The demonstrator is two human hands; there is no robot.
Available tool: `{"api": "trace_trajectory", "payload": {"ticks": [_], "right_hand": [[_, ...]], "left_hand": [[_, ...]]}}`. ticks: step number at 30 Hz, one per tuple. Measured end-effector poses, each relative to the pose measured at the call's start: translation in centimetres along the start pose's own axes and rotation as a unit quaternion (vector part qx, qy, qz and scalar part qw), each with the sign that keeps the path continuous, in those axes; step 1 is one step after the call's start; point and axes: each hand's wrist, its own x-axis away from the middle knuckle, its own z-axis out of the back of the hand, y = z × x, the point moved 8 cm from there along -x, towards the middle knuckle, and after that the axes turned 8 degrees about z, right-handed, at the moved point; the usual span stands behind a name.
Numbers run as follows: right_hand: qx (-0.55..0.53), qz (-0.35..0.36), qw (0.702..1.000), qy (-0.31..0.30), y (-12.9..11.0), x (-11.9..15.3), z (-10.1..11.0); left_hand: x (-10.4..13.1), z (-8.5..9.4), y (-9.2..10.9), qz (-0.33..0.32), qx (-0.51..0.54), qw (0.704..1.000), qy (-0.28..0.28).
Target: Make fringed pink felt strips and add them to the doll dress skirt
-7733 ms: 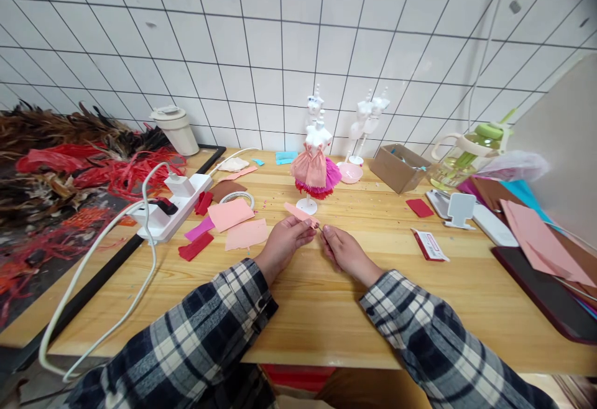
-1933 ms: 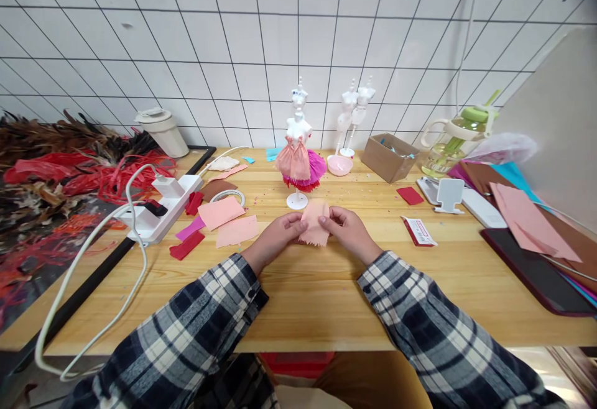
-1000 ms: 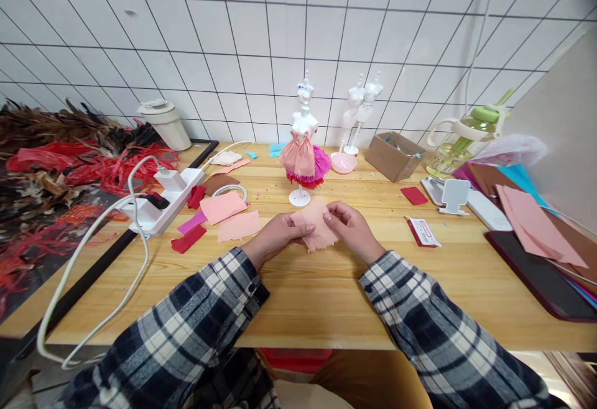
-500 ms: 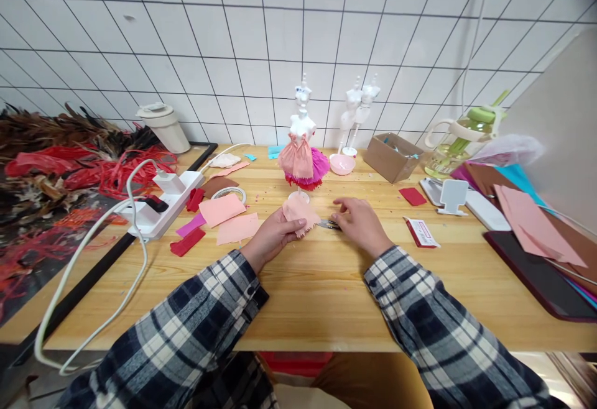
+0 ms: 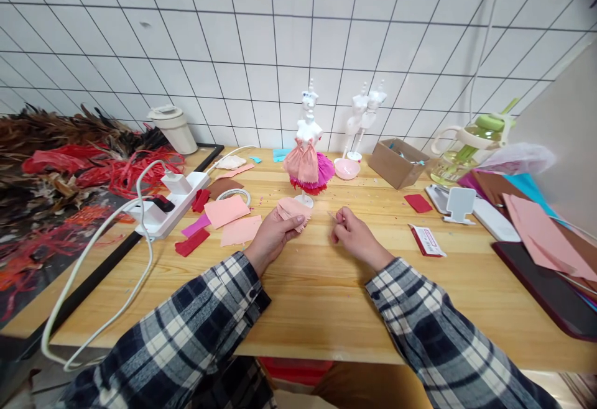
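A piece of peach crepe paper (image 5: 293,209) with a fringed lower edge is pinched between the thumb and fingers of my left hand (image 5: 275,235). My right hand (image 5: 357,238), to the right of the paper and apart from it, is closed around what look like small scissors (image 5: 331,215). Only a thin, blurred tip shows past the fingers. Just behind my left hand stands a white mini dress form (image 5: 308,128), upright on its round base. It wears a layered skirt (image 5: 305,166) of peach, magenta and red paper.
Peach paper pieces (image 5: 227,210), a red strip (image 5: 192,242) and a tape roll (image 5: 247,196) lie left, near a white power strip (image 5: 172,204). Behind stand a pink bowl (image 5: 347,170), a cardboard box (image 5: 396,163) and two bare dress forms (image 5: 358,110). A red-and-white packet (image 5: 426,240) lies right.
My right hand has closed and lifted the small metal tool that lay beside its fingers on the table. The peach paper in my left hand has tilted. The view has shifted slightly.
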Motion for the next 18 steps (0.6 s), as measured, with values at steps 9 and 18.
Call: {"api": "trace_trajectory", "payload": {"ticks": [9,18], "right_hand": [[-0.199,-0.012,0.975,-0.093,-1.3,1.2,-4.6],[-0.178,0.041,0.98,-0.075,-1.4,1.1,-5.3]], "left_hand": [[0.1,0.4,0.0,-0.014,-0.012,1.0,0.019],[0.0,0.2,0.0,-0.019,-0.028,0.999,0.009]]}}
